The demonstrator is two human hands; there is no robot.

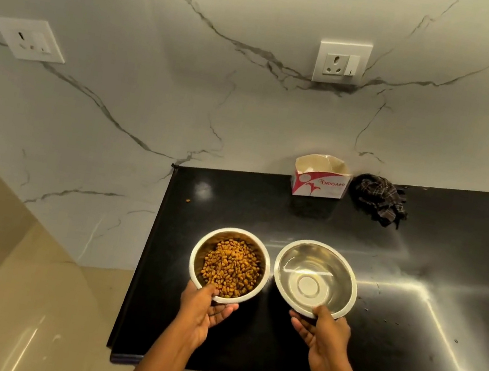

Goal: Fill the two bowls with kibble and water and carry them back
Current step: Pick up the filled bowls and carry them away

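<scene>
The left hand (205, 309) is curled round the near rim of the kibble bowl (205, 245), thumb over the edge and fingers beneath. The water bowl (344, 278), just beside it, is gripped the same way by the right hand (321, 333). Both bowls are seen above the black counter (265, 208). Well beyond the right hand, a torn carton (321, 179) and a dark checked cloth (380, 197) are set by the wall.

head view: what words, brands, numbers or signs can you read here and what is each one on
"ORIGAMI": red print on the front of the white and red carton at the back of the black counter.
A red logo sits beside that word, with no letters readable in it.
Middle wall socket: a small mark on its switch, too small to read.
Left wall socket, kibble bowl, second bowl: no text visible.
</scene>
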